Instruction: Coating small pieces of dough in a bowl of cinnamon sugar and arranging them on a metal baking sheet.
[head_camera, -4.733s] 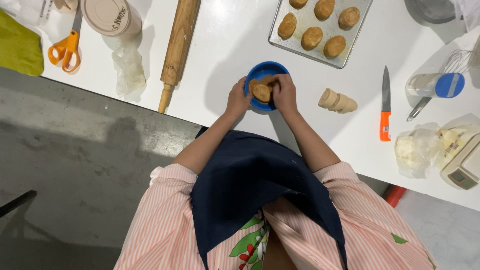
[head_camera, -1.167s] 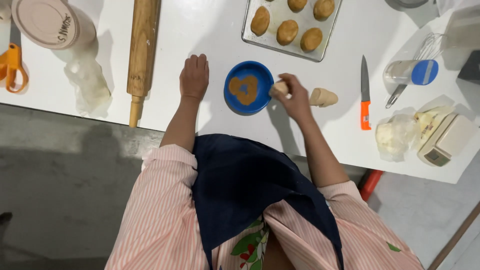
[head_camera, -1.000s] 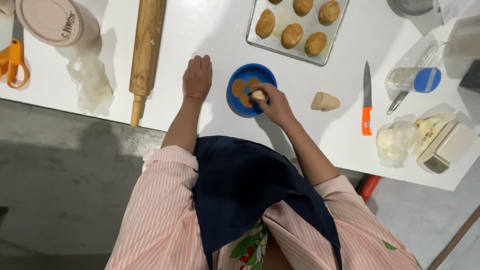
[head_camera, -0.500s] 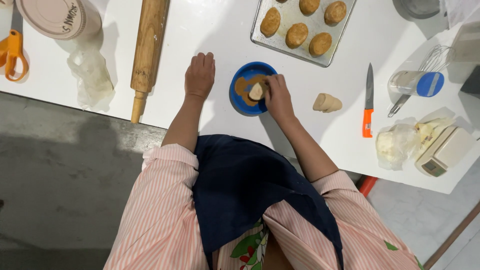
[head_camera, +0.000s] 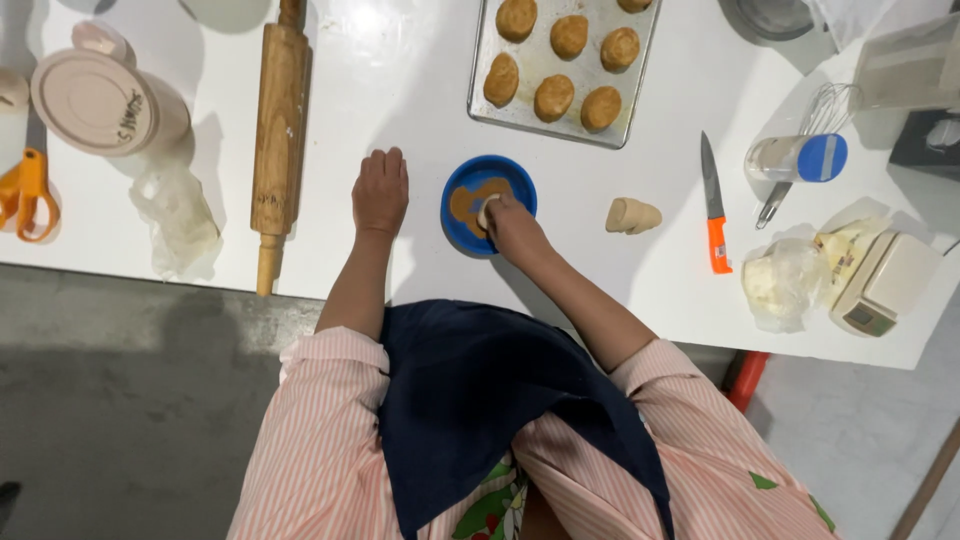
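Hands apart: right hand pinching dough piece in blue bowl, left hand flat on table.

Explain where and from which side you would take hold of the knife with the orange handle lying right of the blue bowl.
Grip the knife by its orange handle, the end nearest the table's front edge. Its blade points away toward the tray. Come from above and the front, fingers across the handle; it lies flat with bare table on both sides.
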